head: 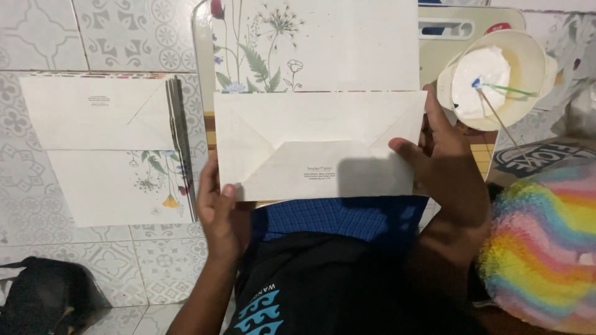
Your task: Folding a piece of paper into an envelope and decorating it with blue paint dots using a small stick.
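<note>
Dark clothing with a light blue pattern [261,310] fills the bottom of the view, closest to the camera, and above it there is a blue checked cloth [335,218]. On the tiled floor [37,37], the biggest paper thing is the open envelope [316,146], cream white, held up in the middle of the view; its long flap [323,43] stands upward and carries printed flowers and green leaves, and a small block of dark print sits low on its back. The left hand [217,214] grips the lower left corner of this envelope with the thumb on the front, and the right hand [444,155] grips the right edge, fingers curled on the paper. To the left lies a stack of envelopes [115,149], the same kind, with a small dark print near its top and flowers on the lower flap; its right edge shows many thin layers, and it is near the held envelope but not touching. At the right edge a rainbow fluffy thing [546,248] takes the lower corner. Above it stands a pale round cup of white glue [496,77] with a thin stick [500,121] leaning in it, just beside the right hand. A black bag [43,298] lies in the lower left corner. Bare tiles stay free between the stack and the bag.
</note>
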